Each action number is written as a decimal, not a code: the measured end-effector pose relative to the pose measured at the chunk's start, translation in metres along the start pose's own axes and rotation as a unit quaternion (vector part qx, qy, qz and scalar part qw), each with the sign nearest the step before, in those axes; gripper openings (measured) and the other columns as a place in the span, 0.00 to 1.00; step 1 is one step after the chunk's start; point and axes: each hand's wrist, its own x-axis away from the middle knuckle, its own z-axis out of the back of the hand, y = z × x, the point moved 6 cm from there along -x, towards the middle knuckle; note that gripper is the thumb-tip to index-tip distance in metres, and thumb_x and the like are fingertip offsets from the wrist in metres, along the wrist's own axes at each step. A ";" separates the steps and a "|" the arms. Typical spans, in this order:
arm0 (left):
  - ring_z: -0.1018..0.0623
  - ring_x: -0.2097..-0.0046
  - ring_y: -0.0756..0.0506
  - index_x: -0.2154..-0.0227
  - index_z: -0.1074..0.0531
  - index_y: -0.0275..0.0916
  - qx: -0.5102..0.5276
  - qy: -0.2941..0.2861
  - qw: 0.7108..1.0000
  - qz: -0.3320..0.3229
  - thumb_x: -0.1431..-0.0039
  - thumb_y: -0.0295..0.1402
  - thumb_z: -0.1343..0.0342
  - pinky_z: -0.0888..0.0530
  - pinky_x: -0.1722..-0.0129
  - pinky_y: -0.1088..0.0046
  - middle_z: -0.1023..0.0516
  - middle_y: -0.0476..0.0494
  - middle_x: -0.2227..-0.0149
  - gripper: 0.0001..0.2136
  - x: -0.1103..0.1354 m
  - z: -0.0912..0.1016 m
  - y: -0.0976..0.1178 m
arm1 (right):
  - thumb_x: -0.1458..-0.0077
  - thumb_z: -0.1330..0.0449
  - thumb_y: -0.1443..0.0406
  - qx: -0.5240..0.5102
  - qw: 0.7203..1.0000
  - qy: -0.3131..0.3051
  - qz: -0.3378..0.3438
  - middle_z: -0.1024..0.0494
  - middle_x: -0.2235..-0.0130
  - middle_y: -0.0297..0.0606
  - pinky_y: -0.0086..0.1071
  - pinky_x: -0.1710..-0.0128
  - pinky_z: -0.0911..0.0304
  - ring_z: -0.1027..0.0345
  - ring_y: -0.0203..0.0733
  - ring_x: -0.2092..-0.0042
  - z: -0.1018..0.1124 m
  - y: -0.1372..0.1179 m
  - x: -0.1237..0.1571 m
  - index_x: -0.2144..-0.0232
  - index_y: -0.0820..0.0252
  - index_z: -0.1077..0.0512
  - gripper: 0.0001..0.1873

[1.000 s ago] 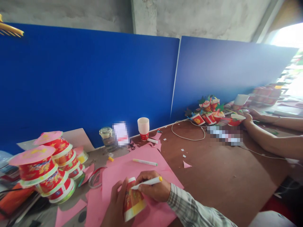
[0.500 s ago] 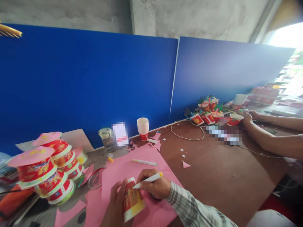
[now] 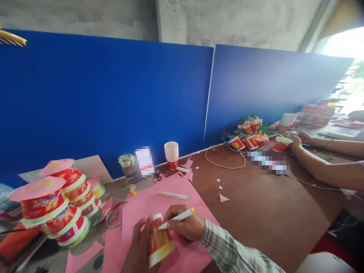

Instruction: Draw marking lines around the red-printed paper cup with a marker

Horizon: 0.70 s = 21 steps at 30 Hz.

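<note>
My left hand (image 3: pixel 139 242) is closed around the left side of a red and yellow paper cup (image 3: pixel 160 242), which lies tilted with its wide rim toward me. Between the fingers of my right hand (image 3: pixel 186 223) is a white marker (image 3: pixel 179 217) with a yellow end, its tip at the upper part of the cup's side. Pink paper (image 3: pixel 142 203) is spread under both hands. On that paper, beyond my right hand, lies another white marker (image 3: pixel 173 195) with a green end.
Stacked red cups with pink tops (image 3: pixel 47 201) stand at left. A glass jar (image 3: pixel 126 163) and stacked white cups (image 3: pixel 171 153) are near the blue partition (image 3: pixel 113 94). Cup crafts (image 3: pixel 250 136), a looped cable (image 3: pixel 224 167) and another person's arms (image 3: pixel 327 155) are at right.
The marker in my right hand has shifted very slightly left and down along the cup. My left hand and the cup look the same.
</note>
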 end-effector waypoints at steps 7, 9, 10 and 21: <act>0.36 0.53 0.38 0.48 0.60 0.46 0.001 -0.002 1.000 0.006 0.71 0.37 0.37 0.29 0.61 0.66 0.47 0.40 0.52 0.46 0.000 0.000 0.001 | 0.56 0.42 0.68 0.001 1.000 0.000 -0.009 0.22 0.71 0.36 0.26 0.73 0.39 0.31 0.42 0.70 -0.001 0.003 -0.001 0.71 0.59 0.25 0.08; 0.36 0.53 0.38 0.48 0.61 0.46 0.001 -0.002 1.000 0.008 0.70 0.36 0.37 0.29 0.61 0.65 0.47 0.40 0.52 0.46 0.000 0.000 0.002 | 0.56 0.43 0.68 -0.005 1.000 -0.002 -0.011 0.22 0.71 0.35 0.26 0.73 0.39 0.30 0.42 0.70 -0.002 0.004 -0.001 0.70 0.59 0.25 0.08; 0.36 0.53 0.38 0.48 0.61 0.46 0.001 -0.002 1.000 0.007 0.70 0.36 0.37 0.29 0.61 0.65 0.47 0.40 0.52 0.46 0.000 0.000 0.002 | 0.56 0.43 0.68 -0.006 1.000 -0.002 -0.011 0.22 0.71 0.35 0.26 0.73 0.39 0.31 0.42 0.70 -0.002 0.004 -0.001 0.70 0.59 0.25 0.09; 0.36 0.53 0.38 0.48 0.60 0.47 0.009 0.001 1.000 0.012 0.72 0.33 0.37 0.30 0.60 0.65 0.45 0.41 0.52 0.47 -0.001 -0.001 -0.001 | 0.58 0.43 0.71 -0.012 1.000 -0.013 -0.007 0.23 0.75 0.33 0.24 0.75 0.40 0.32 0.39 0.73 -0.002 0.001 0.000 0.72 0.60 0.25 0.09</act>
